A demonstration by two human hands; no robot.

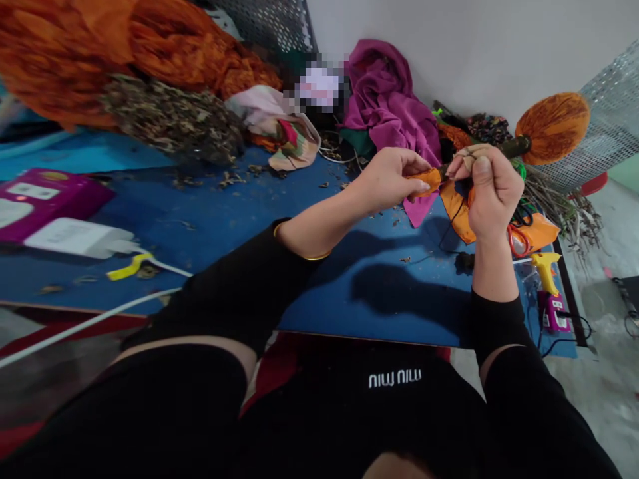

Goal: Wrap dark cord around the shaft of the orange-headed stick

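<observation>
Above the back right part of the blue table, my left hand (399, 178) pinches a small orange cloth piece (428, 181) at the end of a dark stem. Close beside it, my right hand (489, 183) has its fingers closed around the same stem, with a thin strand at the fingertips. Beyond my right hand, the stem (516, 146) runs to a rounded orange cloth-covered head (553, 128). An orange cloth strip (456, 211) hangs below the hands.
A blue table (319, 266) carries purple cloth (384, 106), dried plant matter (172, 120) and orange fabric (200, 50). Red-handled scissors (518, 241) and a yellow glue gun (546, 269) lie right. Left are a purple power strip (60, 193) and a white cable (100, 319).
</observation>
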